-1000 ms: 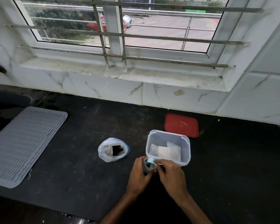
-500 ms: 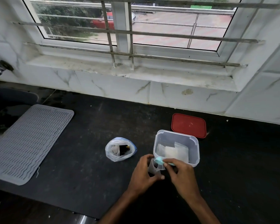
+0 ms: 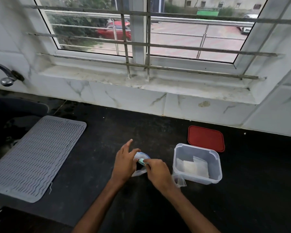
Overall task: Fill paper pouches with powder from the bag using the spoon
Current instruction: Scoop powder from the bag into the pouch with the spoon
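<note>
The clear plastic powder bag (image 3: 142, 155) sits on the black counter, mostly hidden behind my hands. My left hand (image 3: 124, 163) rests against the bag's left side, index finger and thumb stretched out. My right hand (image 3: 157, 171) pinches the small teal spoon (image 3: 142, 161) over the bag's mouth. A paper pouch (image 3: 179, 180) lies on the counter by the front left corner of the clear plastic container (image 3: 178, 158). Inside the container lie several white pouches (image 3: 192, 167).
The container's red lid (image 3: 206, 138) lies flat behind it. A grey ribbed mat (image 3: 35, 157) covers the counter's left part, with a sink and tap (image 3: 6, 78) beyond it. A tiled wall and barred window run along the back.
Both hands have moved left from the container to the powder bag. My left hand let go of the pouch, which now lies beside the container. The spoon stays in my right hand.
</note>
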A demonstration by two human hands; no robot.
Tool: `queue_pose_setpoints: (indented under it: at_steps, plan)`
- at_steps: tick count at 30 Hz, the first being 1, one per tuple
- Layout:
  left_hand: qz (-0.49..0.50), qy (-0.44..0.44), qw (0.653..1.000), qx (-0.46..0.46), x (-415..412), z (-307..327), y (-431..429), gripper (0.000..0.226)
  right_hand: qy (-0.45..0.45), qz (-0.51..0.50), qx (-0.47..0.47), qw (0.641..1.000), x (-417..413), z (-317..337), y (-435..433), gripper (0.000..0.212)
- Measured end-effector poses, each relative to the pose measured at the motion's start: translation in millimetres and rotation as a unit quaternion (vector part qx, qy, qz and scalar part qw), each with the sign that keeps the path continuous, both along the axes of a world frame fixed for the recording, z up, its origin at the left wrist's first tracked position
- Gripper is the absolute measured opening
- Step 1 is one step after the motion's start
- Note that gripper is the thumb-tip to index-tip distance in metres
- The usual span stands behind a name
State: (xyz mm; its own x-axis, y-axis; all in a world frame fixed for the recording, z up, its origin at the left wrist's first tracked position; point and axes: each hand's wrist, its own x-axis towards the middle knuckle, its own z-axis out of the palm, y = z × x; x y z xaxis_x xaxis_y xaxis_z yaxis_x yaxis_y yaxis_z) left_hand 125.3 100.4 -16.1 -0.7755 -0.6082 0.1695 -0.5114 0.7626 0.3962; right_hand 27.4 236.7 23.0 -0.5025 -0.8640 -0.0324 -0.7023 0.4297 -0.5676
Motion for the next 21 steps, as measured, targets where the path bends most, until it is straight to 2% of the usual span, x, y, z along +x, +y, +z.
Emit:
queue_pose_setpoints:
  at_steps: [4,8,11,13,21]
  plan:
    - [0.016,-0.060,0.993,0.100,-6,-3,-9,0.034,0.039,0.014,0.052,0.998,-1,-9,-20,0.023]
    - [0.068,-0.076,0.982,0.161,-11,-5,-15,0.027,0.040,-0.039,0.086,0.995,-6,-16,-30,0.019]
    - [0.132,-0.094,0.963,0.216,-11,-14,-17,0.036,0.016,-0.079,0.095,0.992,-4,-20,-32,0.021]
    - [0.162,-0.079,0.948,0.263,-10,-22,-17,0.040,0.000,-0.113,0.094,0.989,-2,-24,-32,0.022]
    - [0.200,0.049,0.894,0.399,-22,-28,-14,0.029,-0.079,-0.216,0.073,0.971,4,-35,-34,0.018]
